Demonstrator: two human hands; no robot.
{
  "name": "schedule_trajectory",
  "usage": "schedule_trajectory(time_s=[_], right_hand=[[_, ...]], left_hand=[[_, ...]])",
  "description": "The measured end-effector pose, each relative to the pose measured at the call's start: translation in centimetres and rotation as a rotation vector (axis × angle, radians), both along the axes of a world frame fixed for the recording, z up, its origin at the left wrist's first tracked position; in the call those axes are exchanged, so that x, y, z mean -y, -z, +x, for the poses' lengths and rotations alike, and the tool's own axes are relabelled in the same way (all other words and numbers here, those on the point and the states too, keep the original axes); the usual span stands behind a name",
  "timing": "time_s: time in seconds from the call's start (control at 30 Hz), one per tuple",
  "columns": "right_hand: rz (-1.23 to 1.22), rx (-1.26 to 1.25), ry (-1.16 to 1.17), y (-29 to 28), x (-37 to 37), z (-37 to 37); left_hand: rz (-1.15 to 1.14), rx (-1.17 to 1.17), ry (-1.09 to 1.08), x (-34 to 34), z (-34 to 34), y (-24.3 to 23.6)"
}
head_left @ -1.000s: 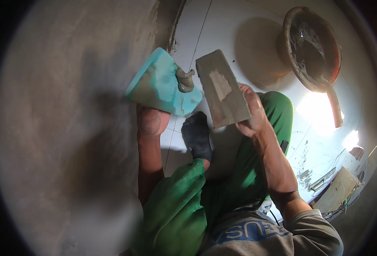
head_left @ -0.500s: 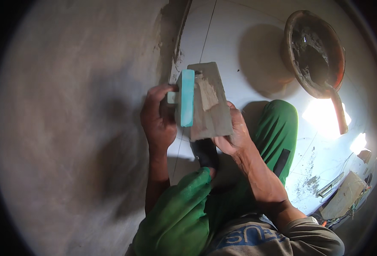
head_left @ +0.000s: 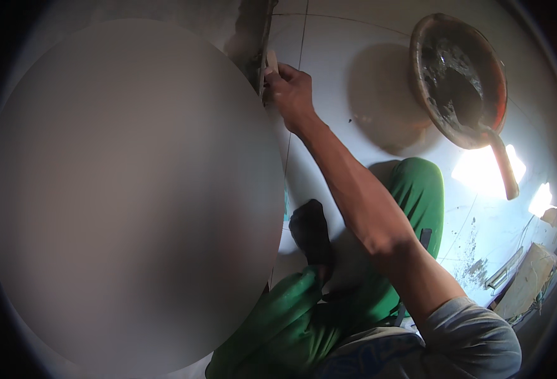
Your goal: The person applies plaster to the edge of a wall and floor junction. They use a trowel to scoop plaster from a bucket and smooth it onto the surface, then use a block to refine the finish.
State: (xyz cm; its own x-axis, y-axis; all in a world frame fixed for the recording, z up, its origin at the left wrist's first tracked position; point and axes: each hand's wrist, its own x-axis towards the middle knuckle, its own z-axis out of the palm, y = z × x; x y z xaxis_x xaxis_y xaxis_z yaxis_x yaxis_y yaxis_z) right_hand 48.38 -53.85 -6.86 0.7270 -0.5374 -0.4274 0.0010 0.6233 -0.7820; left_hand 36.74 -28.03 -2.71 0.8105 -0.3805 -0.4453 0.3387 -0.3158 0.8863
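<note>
Gripping a narrow pale tool, the right hand is working at the foot of the wall; only a small part of the tool is showing. A large blurred oval is concealing the left hand, whose state cannot be determined. A teal sliver, unidentifiable, is protruding at the oval's edge. A brown basin is standing rightward.

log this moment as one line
right hand: holding pale piece by wall | left hand: not visible | brown basin: wet mix inside

Held tool perhaps wooden; floor tiles smooth.
</note>
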Motion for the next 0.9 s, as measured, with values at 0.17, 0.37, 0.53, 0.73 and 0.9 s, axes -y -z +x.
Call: schedule_trajectory(time_s=[0.17,0.37,0.53,0.73,0.9], right_hand=[[-0.386,-0.253,0.046,0.2,-3.1,3.4],[-0.498,-0.029,0.207,-1.8,-6.7,0.1],[-0.279,-0.182,0.138,2.6,-1.1,2.8],[-0.207,-0.106,0.110,-1.1,-2.9,3.4],[-0.256,0.084,0.085,-1.8,-2.6,1.6]], left_hand=[[0.067,-0.037,-0.015,-1.7,-0.4,0.1],[0.067,-0.010,-0.014,-3.5,0.1,0.5],[0.082,0.000,0.005,-2.5,0.1,0.2],[0.074,-0.017,-0.013,-4.8,0.1,0.8],[0.060,-0.008,0.003,-4.2,0.7,0.5]])
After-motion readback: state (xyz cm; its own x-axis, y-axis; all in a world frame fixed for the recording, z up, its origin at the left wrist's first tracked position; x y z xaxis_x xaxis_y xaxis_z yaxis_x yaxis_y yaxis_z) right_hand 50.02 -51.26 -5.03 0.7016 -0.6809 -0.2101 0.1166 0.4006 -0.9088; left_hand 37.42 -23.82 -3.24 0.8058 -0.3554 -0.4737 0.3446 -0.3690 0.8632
